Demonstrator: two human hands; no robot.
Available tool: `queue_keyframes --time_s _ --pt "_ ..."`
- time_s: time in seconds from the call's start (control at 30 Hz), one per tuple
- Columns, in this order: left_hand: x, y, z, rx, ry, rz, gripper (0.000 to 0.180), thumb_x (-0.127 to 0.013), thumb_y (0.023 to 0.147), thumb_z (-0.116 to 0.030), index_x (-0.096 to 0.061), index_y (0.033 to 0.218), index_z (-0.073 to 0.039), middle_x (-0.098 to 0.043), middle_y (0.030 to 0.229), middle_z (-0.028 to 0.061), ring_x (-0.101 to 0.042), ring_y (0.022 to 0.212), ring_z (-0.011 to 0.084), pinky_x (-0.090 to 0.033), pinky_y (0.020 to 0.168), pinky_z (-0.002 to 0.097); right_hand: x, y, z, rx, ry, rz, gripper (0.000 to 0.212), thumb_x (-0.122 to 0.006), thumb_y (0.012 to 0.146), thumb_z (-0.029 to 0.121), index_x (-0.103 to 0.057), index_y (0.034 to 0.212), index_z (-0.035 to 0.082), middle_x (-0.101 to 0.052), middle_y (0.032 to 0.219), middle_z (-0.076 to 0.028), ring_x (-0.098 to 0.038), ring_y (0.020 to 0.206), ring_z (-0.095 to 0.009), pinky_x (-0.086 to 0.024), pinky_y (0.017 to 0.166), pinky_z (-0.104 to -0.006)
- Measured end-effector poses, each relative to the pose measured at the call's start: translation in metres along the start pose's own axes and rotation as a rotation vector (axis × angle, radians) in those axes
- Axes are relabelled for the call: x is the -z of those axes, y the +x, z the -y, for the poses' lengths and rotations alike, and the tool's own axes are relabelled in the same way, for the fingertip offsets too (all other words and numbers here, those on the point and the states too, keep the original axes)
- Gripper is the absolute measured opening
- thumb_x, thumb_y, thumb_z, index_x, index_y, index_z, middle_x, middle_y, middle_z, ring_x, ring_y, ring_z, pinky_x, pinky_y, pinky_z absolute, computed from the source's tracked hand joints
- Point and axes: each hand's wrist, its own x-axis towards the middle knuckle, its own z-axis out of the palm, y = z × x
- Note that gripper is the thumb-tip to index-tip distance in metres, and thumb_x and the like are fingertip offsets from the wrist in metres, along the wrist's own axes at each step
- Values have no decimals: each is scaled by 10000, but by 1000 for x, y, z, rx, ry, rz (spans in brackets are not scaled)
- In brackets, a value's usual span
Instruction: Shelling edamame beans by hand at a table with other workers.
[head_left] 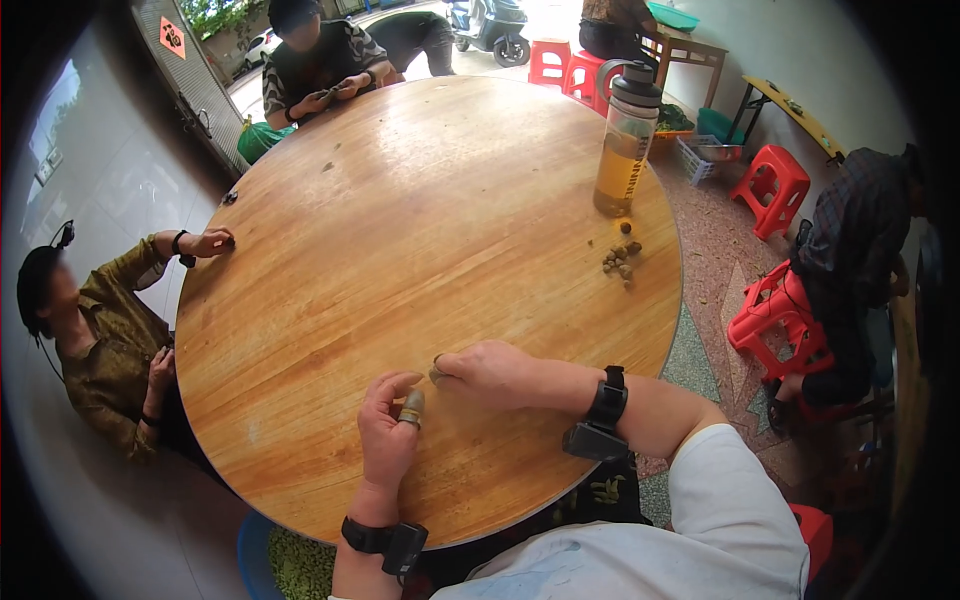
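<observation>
Both my hands are over the near part of the round wooden table (400,220). My left hand (388,430) has its fingers loosely bent and apart from the thumb, with nothing visible between them. A pale finger cover with a yellowish band (411,406) sits on its thumb. Just to the right, my right hand (490,372) is closed, its knuckles up and its fingertips pointing left. A small greyish piece (437,368) shows at those fingertips; whether it is a finger cover or something held, I cannot make out.
A bottle of amber drink (626,150) and several small brown round pieces (620,262) are at the table's right. Below its near edge, a blue basin (255,560) holds green pieces. People sit at left and far side. Red stools (775,190) stand at right.
</observation>
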Motion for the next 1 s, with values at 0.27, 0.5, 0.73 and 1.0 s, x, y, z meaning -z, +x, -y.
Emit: queue_keyframes --time_s 0.27,0.5,0.73,1.0 --pt "-3 1 -4 -16 51 30 350 -476 699 134 -632 984 6 -533 1054 68 -552 730 100 -459 586 196 2 0 0 -8 10 10 249 -507 873 275 -538 827 32 -611 750 -192 -593 746 -386 -456 643 -478" --pt "0 -3 2 -27 115 46 364 -489 671 128 -633 981 3 -539 1046 73 -515 697 93 -421 569 198 -2 -1 1 12 15 -5 238 -510 868 267 -539 830 34 -611 747 -196 -594 735 -387 -457 634 -480" --pt "-6 -1 2 -48 118 55 356 -494 671 123 -624 977 -3 -537 1034 56 -481 694 95 -391 566 207 -4 -2 -5 35 0 -58 195 -498 865 259 -539 842 69 -590 695 -192 -590 665 -387 -462 571 -475" --pt "-4 1 -2 -73 179 80 323 -502 712 126 -617 984 -5 -530 1049 55 -502 739 98 -401 605 193 3 0 1 30 4 -20 239 -500 862 272 -533 826 38 -604 734 -195 -595 721 -388 -465 631 -477"
